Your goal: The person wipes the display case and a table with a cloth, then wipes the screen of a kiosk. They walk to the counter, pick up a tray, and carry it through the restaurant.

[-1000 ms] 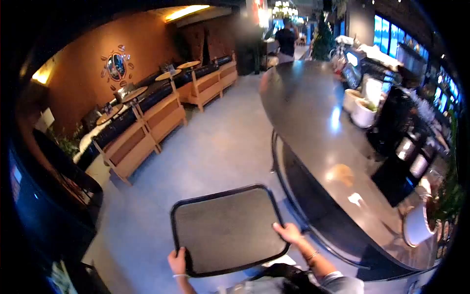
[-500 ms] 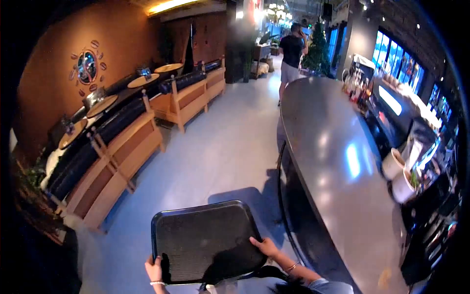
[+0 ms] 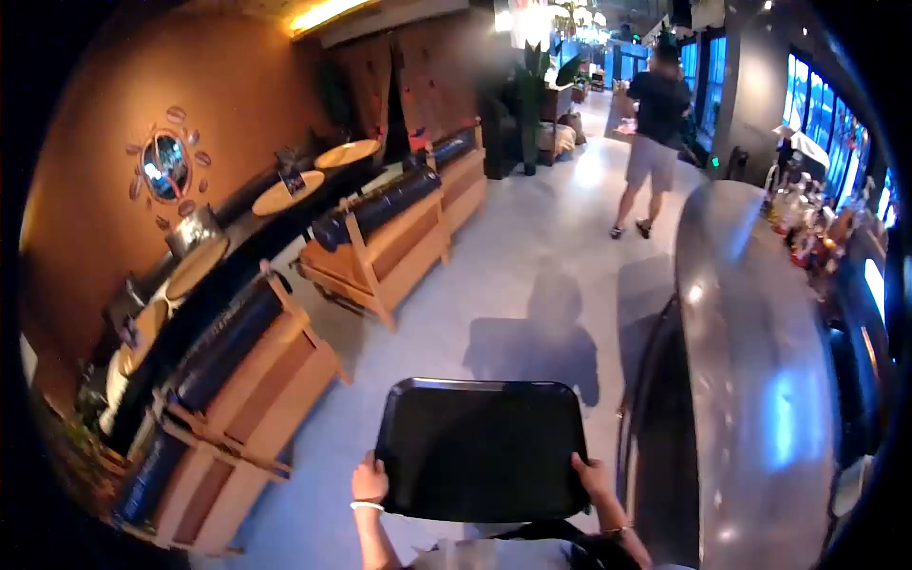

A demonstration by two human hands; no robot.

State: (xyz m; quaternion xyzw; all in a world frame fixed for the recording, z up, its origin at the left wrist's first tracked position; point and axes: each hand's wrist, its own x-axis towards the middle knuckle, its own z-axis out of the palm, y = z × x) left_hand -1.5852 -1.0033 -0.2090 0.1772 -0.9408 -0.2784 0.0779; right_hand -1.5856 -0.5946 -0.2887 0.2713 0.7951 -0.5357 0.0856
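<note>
Head view showed your left hand (image 3: pixel 369 480) and right hand (image 3: pixel 591 473) each closed on a near corner of the black tray (image 3: pixel 480 446), held level before your chest with nothing on it. A second earlier it had sat skewed; now it had squared up with the aisle, so the carry looked steady. Right of it ran the dark bench (image 3: pixel 760 380), left the wooden booths (image 3: pixel 380 242), and far down the aisle stood a person (image 3: pixel 655 123).
</note>
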